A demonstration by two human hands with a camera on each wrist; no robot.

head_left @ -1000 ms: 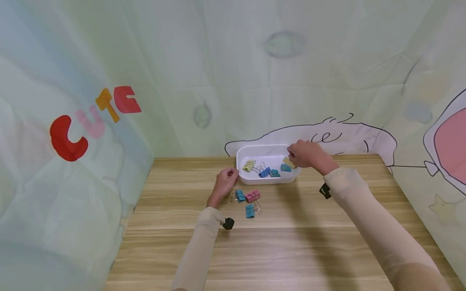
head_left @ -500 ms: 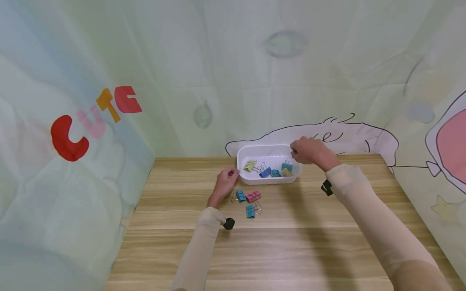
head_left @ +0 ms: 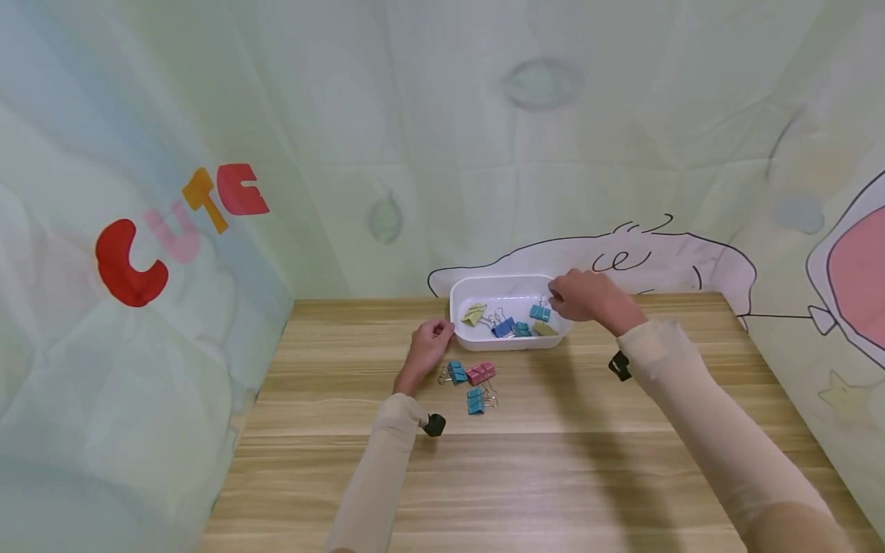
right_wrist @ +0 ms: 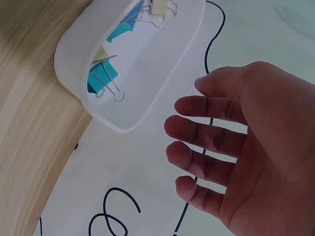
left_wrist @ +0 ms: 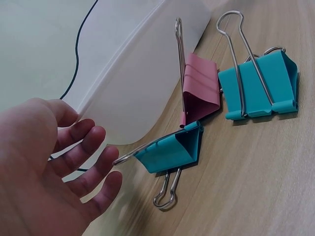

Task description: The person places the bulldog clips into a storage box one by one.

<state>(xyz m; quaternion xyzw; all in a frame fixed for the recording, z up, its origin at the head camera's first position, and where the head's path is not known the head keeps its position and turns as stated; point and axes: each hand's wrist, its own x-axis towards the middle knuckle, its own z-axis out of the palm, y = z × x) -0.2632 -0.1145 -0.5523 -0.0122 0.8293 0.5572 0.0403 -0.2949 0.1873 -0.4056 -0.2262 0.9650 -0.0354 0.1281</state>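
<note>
My left hand (head_left: 425, 353) pinches the left end of a white plastic box (head_left: 508, 344) between thumb and forefinger, its other fingers loosely bent in the left wrist view. At the box's right end is my right hand (head_left: 588, 296); the right wrist view has its fingers apart and holding nothing. Nearest to it inside the box lies a teal binder clip (right_wrist: 106, 78), with a yellow binder clip (head_left: 544, 329) just in front. Further left in the box are a blue binder clip (head_left: 503, 328), another teal binder clip (head_left: 522, 329) and a second yellow binder clip (head_left: 473, 314).
On the wooden table (head_left: 484, 491), before the box, lie a pink binder clip (left_wrist: 201, 86) and two teal ones, the nearer teal clip (head_left: 475, 401) and the left teal clip (left_wrist: 170, 152). A printed curtain (head_left: 442, 153) stands behind the table.
The yellow clip at the box's right end went from behind the teal clip to in front of it. The teal clip then shifted slightly left. My left hand stayed at the box.
</note>
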